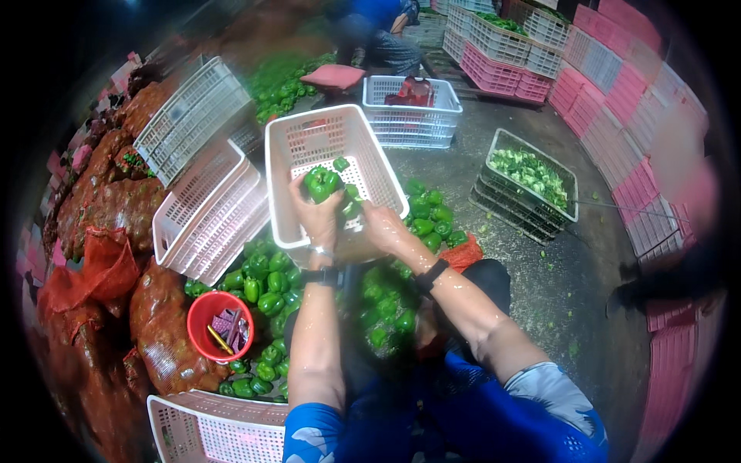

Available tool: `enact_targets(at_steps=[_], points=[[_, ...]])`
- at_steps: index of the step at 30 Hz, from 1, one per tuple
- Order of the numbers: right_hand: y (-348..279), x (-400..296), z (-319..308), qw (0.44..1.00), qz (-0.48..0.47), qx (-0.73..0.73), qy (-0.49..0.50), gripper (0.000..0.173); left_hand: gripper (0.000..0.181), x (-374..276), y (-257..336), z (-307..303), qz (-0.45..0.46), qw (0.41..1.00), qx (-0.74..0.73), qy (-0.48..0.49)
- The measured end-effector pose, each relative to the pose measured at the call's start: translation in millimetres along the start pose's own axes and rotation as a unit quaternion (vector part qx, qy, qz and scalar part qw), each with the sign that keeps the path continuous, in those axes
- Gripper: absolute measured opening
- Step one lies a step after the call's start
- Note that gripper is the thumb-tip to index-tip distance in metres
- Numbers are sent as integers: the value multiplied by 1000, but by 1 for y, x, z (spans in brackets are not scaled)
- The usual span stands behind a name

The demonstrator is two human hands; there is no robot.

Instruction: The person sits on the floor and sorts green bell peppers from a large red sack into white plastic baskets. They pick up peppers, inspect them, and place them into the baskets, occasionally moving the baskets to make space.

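My left hand (319,215) grips a shiny green bell pepper (322,182) above an upright white plastic crate (279,191). Beside it, my right hand (383,227) has its fingers curled near a second green piece (351,202), which is blurred; whether the hand grips this or a small tool is hidden. One more green pepper (341,164) shows deeper in the crate, over its perforated floor. Loose green bell peppers (263,278) are heaped on the ground left of the crate, and others (431,211) lie to its right.
At the left are a red bucket (197,330) holding small items, full mesh sacks (168,324) and stacked pale crates (208,214). A dark crate of trimmings (524,173) stands right. Ahead, a person (388,46) bends behind a white crate (414,124). Pink and white crates (613,116) line the right.
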State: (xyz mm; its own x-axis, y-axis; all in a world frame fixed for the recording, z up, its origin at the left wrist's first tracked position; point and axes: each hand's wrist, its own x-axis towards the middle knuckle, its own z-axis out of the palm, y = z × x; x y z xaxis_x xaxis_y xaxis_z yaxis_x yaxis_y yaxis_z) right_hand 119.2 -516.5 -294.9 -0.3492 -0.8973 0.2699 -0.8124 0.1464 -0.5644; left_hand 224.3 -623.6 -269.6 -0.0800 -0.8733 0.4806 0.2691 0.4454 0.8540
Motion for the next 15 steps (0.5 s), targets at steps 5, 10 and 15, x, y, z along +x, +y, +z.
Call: enact_targets(at_steps=[5,10,15], points=[[3,1,8,997,52,10,-60,22,67,-1,14,-4,-130,980,-152,16],[14,11,0,983,0,115,141,29,54,6,-23,-21,-163,942,-282,-82],[-13,17,-51,954,-183,142,188,59,60,-18,1,-4,-226,907,-312,-170]])
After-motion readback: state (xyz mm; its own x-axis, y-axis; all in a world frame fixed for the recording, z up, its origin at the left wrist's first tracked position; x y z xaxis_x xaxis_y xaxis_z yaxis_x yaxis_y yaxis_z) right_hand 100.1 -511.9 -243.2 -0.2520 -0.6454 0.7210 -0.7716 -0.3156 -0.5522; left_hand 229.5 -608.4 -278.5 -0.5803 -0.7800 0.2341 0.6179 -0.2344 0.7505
